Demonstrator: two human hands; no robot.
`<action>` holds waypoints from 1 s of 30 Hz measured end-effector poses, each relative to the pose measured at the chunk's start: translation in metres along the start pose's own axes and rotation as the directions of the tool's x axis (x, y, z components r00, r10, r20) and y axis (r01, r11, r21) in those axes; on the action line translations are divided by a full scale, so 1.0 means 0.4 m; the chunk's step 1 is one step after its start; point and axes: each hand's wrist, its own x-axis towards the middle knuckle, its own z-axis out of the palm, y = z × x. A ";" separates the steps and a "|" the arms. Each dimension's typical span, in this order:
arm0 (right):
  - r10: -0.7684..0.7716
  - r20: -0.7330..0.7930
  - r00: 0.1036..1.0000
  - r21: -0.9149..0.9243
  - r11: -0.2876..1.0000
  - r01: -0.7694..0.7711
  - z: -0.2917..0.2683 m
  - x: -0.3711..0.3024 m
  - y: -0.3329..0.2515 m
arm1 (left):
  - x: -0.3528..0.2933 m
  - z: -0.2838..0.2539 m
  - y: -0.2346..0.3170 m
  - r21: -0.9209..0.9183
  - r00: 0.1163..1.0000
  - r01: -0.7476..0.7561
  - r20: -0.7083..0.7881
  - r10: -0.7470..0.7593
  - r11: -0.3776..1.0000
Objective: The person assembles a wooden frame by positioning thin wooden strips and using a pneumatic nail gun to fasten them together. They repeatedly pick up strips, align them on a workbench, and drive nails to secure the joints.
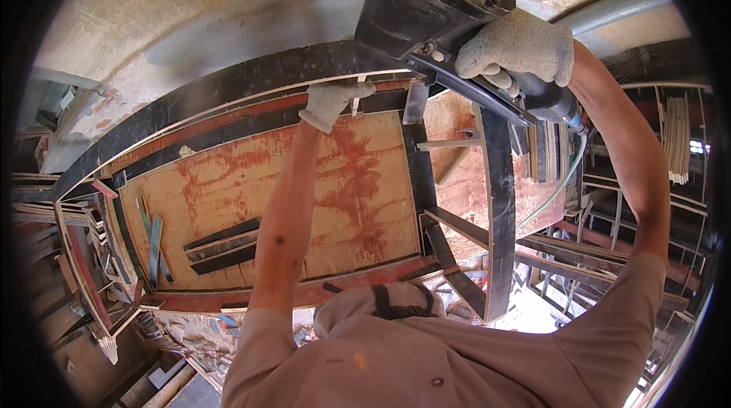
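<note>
My right hand (518, 50), in a pale knit glove, is closed round the handle of a black nail gun (430, 8). A green air hose (572, 168) runs down from the end of its handle. The gun's nose end lies over the dark far rail (251, 73) of a wooden frame. Left of the gun, my left hand (333, 103), also gloved, has its fingers closed at a short pale wooden strip (355, 102) standing across the frame's rails. Its fingertips are partly hidden.
Inside the frame lies a red-stained plywood panel (304, 202) with loose dark strips (221, 246) and a bluish strip (155, 248) on it. A hammer (453, 140) rests farther right. Stacked timber and racks (609, 248) stand at the right. Wood scraps (221, 336) litter the floor.
</note>
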 end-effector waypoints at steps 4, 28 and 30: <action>-0.088 -0.059 0.994 0.068 0.993 0.092 0.000 0.007 0.041 | 0.004 0.002 0.001 0.000 0.992 0.120 0.029 -0.120 0.993; -0.162 0.534 0.830 -0.120 0.957 0.264 -0.044 0.007 0.035 | -0.899 -0.240 -0.173 0.762 0.908 0.378 -0.195 -0.370 0.526; 0.090 0.201 0.975 0.021 0.995 -0.096 0.090 -0.039 -0.072 | -1.001 -0.337 -0.123 0.955 0.885 0.273 -0.203 -0.420 0.115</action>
